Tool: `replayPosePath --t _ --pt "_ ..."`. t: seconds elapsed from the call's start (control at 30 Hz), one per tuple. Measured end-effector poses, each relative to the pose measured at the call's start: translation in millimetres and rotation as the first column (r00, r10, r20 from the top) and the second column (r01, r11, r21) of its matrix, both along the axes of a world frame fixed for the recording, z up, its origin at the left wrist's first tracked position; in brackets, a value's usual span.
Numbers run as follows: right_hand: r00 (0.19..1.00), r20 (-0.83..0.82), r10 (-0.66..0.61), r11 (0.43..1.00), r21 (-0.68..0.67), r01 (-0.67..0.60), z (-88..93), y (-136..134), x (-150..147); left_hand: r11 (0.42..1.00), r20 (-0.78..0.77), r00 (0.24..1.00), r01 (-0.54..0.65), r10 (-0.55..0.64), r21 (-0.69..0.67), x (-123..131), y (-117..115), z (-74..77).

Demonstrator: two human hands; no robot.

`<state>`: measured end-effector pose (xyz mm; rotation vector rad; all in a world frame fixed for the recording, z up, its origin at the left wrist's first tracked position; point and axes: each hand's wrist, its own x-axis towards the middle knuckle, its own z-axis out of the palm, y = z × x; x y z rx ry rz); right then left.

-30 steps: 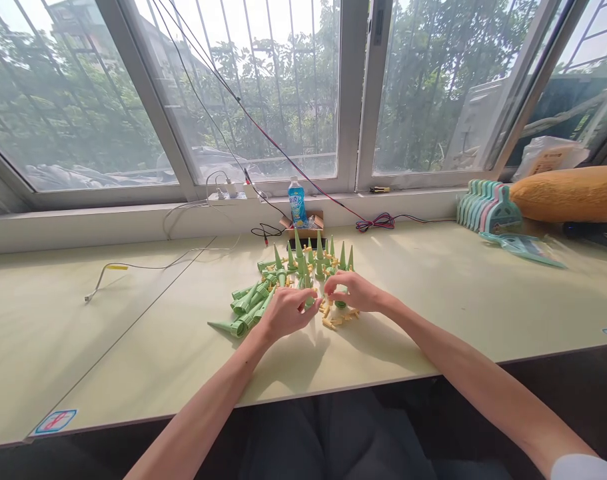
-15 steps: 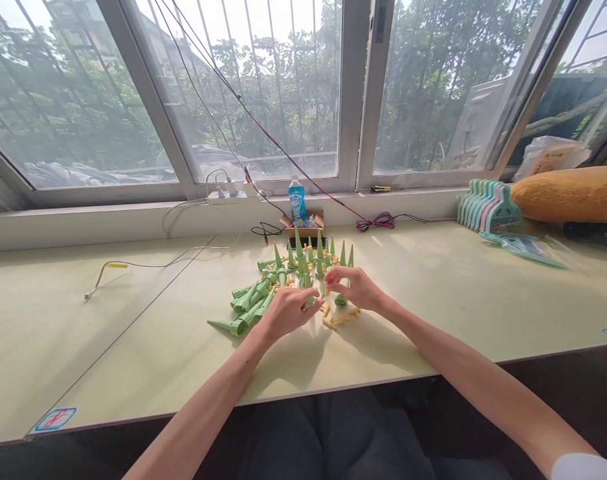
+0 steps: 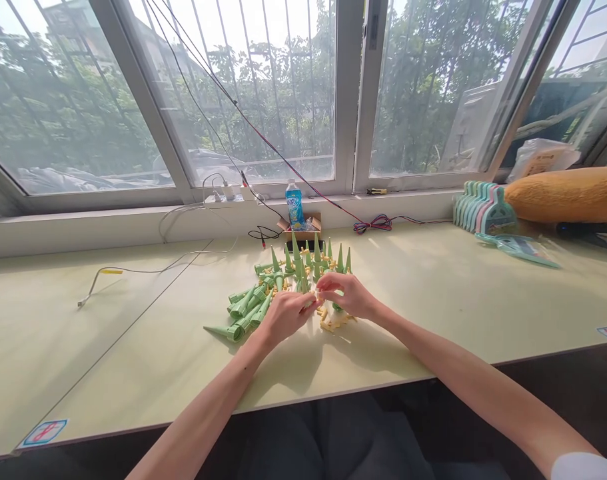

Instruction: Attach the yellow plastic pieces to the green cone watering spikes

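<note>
My left hand [image 3: 289, 315] and my right hand [image 3: 348, 295] meet fingertip to fingertip over the middle of the table. Both are closed in a pinch; whatever lies between the fingers is too small and hidden to name. To the left of my left hand several hollow green cone-shaped spikes [image 3: 242, 307] lie in a heap. Behind the hands more green spikes [image 3: 296, 248] stand upright, points up. Small yellow peg-like pieces [image 3: 328, 325] lie scattered just below my right hand, and others show among the standing spikes.
At the back, a blue bottle [image 3: 294, 205] stands by a small cardboard box [image 3: 310, 224]. Coiled red and black wires [image 3: 373, 224] lie near the sill. Pastel plastic pieces [image 3: 486, 207] and an orange plush roll [image 3: 566, 193] sit back right. A thin cable [image 3: 143, 270] crosses the left side.
My right hand has moved left and slightly down, so its fingertips now meet those of my left hand. The whole view has shifted a little.
</note>
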<state>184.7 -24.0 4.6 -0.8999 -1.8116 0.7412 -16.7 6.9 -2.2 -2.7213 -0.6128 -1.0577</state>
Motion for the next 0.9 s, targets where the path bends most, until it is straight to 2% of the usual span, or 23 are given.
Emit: replayPosePath --t 0.2,0.37,0.6,0.8,0.9 --pt "0.997 -0.042 0.070 0.997 -0.012 -0.070 -1.3 -0.4 -2.3 0.999 0.053 0.999 -0.006 0.007 -0.031 0.5 0.3 -0.8" --pt "0.997 -0.043 0.071 0.997 0.026 -0.070 -3.2 0.3 -1.6 0.998 0.114 0.994 0.007 0.000 -0.066 0.0 3.2 -3.5" --pt "0.997 -0.022 0.073 0.997 0.034 -0.073 -0.3 -0.2 0.3 0.999 0.098 0.995 -0.007 0.012 -0.052 -1.1 6.0 -6.4" --pt "0.999 -0.046 0.027 0.997 0.076 -0.024 0.8 0.1 1.3 0.997 0.131 0.991 -0.011 0.021 -0.076 -0.6 3.6 -4.3" --pt "0.995 -0.056 -0.085 0.991 0.101 0.090 0.0 2.5 1.8 0.993 0.226 0.971 -0.055 0.078 -0.105 0.4 0.5 -1.2"
